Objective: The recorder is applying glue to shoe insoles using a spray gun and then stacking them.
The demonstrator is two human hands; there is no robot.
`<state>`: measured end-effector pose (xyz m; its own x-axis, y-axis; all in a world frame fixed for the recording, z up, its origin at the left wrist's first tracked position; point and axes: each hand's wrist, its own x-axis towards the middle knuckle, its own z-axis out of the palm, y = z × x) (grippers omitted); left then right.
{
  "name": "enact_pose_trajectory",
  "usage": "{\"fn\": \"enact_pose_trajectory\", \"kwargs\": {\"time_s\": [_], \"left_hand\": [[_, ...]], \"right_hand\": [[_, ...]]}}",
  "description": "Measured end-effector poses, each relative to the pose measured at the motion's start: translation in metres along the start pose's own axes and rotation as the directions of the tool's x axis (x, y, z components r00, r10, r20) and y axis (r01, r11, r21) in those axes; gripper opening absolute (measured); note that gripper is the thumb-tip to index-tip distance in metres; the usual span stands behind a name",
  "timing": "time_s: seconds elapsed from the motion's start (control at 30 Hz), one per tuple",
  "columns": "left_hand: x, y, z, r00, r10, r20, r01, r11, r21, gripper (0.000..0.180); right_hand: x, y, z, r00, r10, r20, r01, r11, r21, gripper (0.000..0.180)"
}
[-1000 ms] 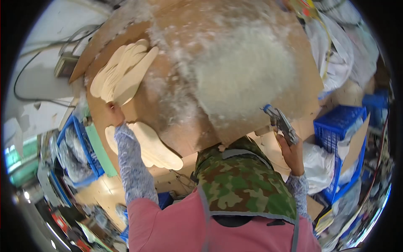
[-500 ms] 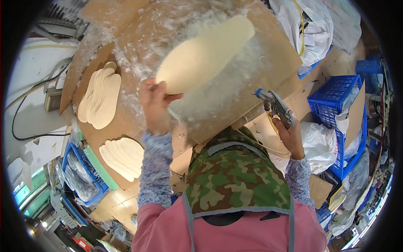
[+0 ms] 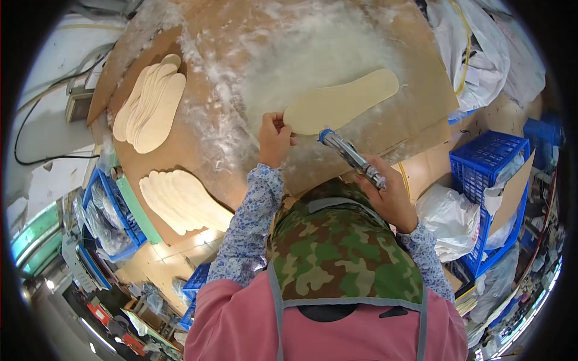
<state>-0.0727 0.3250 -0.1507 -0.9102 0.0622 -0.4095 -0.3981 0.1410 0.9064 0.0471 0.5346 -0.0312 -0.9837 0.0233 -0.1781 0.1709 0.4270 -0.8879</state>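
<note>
Mid-frame, the left hand (image 3: 274,142) pinches an insole (image 3: 341,101); the right hand (image 3: 390,194) grips a spray gun (image 3: 350,155). Likely spraying step; next needs steady aim

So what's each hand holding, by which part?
The left hand pinches the insole by its left end; the right hand grips the spray gun by its rear.

Remotely, I look steeply down through a head-worn fisheye, close above the camouflage apron (image 3: 346,259), its wide view reaching past the near edge of the surface (image 3: 421,117).
</note>
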Motion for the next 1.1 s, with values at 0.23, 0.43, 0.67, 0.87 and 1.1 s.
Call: {"fn": "enact_pose_trajectory", "kwargs": {"time_s": [0.23, 0.43, 0.67, 0.87, 1.1], "left_hand": [[0.0, -0.001, -0.002, 1.0, 0.013, 0.008, -0.013, 1.0, -0.004, 0.026], [0.002, -0.006, -0.004, 1.0, 0.002, 0.03, -0.002, 1.0, -0.014, 0.026], [0.001, -0.001, -0.003, 0.998, 0.034, 0.06, -0.034, 0.999, 0.009, 0.024], [0.0, 0.001, -0.004, 0.997, 0.02, 0.071, -0.023, 0.999, 0.033, 0.023], [0.0, -0.001, -0.006, 0.997, 0.009, 0.078, -0.011, 1.0, 0.028, 0.024]], "right_hand": [[0.009, 0.001, 0.004, 0.996, 0.07, 0.054, -0.068, 0.997, -0.034, 0.027], [0.009, 0.005, -0.009, 0.996, 0.088, -0.031, -0.09, 0.991, -0.096, 0.024], [0.005, 0.014, -0.032, 0.976, 0.139, -0.167, -0.155, 0.984, -0.084, 0.024], [-0.001, 0.026, -0.05, 0.95, 0.129, -0.284, -0.162, 0.982, -0.097, 0.024], [-0.007, 0.034, -0.066, 0.909, 0.095, -0.407, -0.161, 0.978, -0.131, 0.022]]}}
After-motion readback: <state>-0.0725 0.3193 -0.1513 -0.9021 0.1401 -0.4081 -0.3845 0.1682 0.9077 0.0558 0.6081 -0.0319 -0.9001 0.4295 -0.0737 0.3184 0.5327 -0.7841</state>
